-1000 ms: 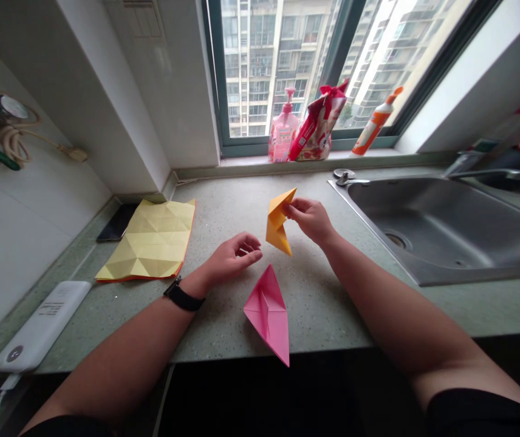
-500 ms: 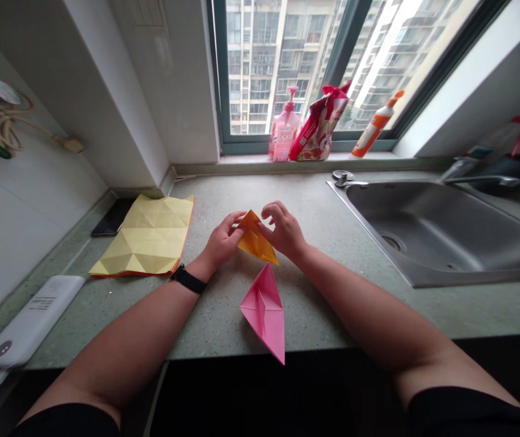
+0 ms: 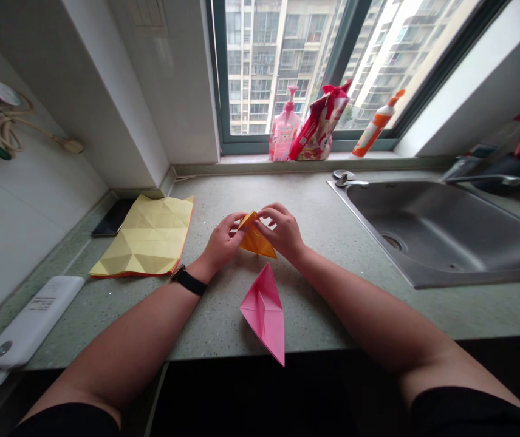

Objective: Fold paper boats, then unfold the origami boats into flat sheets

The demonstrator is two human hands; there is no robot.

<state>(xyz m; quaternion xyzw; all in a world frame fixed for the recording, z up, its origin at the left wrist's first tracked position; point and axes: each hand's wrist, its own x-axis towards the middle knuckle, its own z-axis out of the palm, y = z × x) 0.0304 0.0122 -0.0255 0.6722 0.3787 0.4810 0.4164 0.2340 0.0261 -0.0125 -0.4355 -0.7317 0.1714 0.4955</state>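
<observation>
A folded orange paper piece (image 3: 254, 241) lies low over the green speckled counter (image 3: 324, 303), pinched from both sides. My left hand (image 3: 222, 243), with a black watch on its wrist, grips the paper's left end with curled fingers. My right hand (image 3: 282, 231) holds its top right edge, fingers bent over it. A folded pink paper shape (image 3: 265, 312) rests on the counter just in front of both hands, its tip reaching past the front edge.
A creased yellow paper stack (image 3: 148, 237) lies at the left, with a dark phone (image 3: 111, 218) behind it. A white power bank (image 3: 30, 321) sits near the left front. The steel sink (image 3: 446, 237) fills the right. Bottles and a red pouch (image 3: 319, 124) stand on the sill.
A second ago only my right hand held the orange paper up in the air. It has come down to the counter and my left hand has taken hold of it too.
</observation>
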